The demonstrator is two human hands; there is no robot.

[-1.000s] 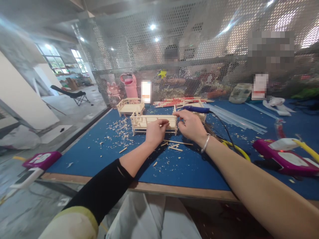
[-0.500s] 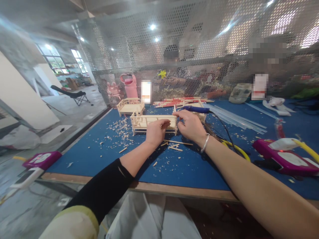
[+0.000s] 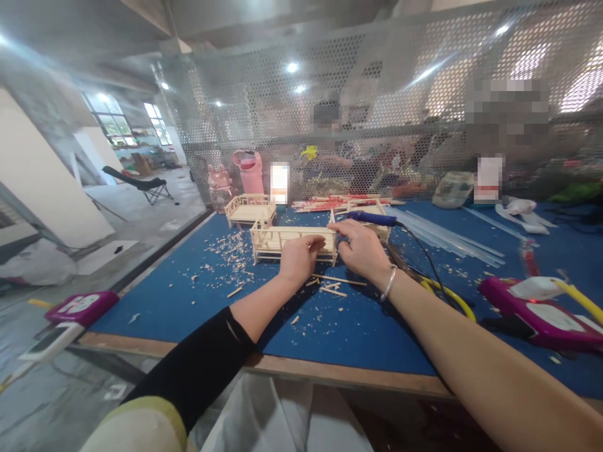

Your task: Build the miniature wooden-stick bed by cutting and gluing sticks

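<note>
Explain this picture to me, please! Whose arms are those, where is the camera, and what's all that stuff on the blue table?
There is no robot here, just a person's own two bare hands. The camera sits on their head, looking forward and down, so you see about what they see.

The left hand is at the front of a small wooden frame with railings. The right hand is at its right end. Their fingers hide what they might be pinching.

A blue-handled tool with a cable shows just behind the right hand; I can't tell if it's held.

On the blue table you can also see wood scraps, little loose sticks, clear strips and another railed wooden piece.
</note>
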